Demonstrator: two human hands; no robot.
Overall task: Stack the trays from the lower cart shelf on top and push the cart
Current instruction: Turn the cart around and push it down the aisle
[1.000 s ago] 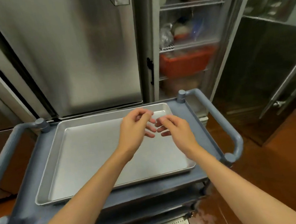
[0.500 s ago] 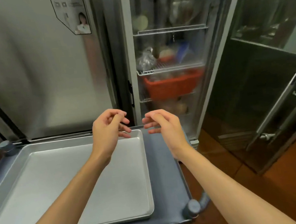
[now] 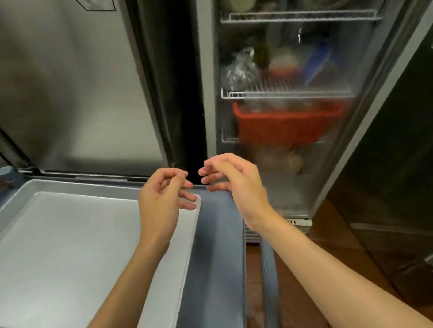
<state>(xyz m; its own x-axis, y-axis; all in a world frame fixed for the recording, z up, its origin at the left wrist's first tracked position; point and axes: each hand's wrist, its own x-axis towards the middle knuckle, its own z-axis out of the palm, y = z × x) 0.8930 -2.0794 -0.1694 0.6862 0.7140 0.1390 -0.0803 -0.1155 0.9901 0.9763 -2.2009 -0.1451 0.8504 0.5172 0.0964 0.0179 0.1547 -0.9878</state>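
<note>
A shallow metal tray (image 3: 55, 258) lies flat on the top of the grey-blue cart (image 3: 218, 261). My left hand (image 3: 164, 199) hovers over the tray's far right corner, fingers loosely curled and holding nothing. My right hand (image 3: 234, 180) hangs just to its right, above the cart's far right edge, fingers apart and empty. The two hands almost touch at the fingertips. The cart's right handle bar (image 3: 268, 291) runs down the right side. The lower shelf is out of sight.
A steel fridge door (image 3: 51, 84) stands right behind the cart. To its right is a glass-door fridge (image 3: 297, 90) with wire shelves and an orange basket (image 3: 285, 125). A dark cabinet (image 3: 422, 175) fills the right. Brown floor tiles (image 3: 336, 258) lie beside the cart.
The view has swung right, so the cart and tray sit further left in frame. Both hands have stayed raised together over the tray's far right corner, still empty.
</note>
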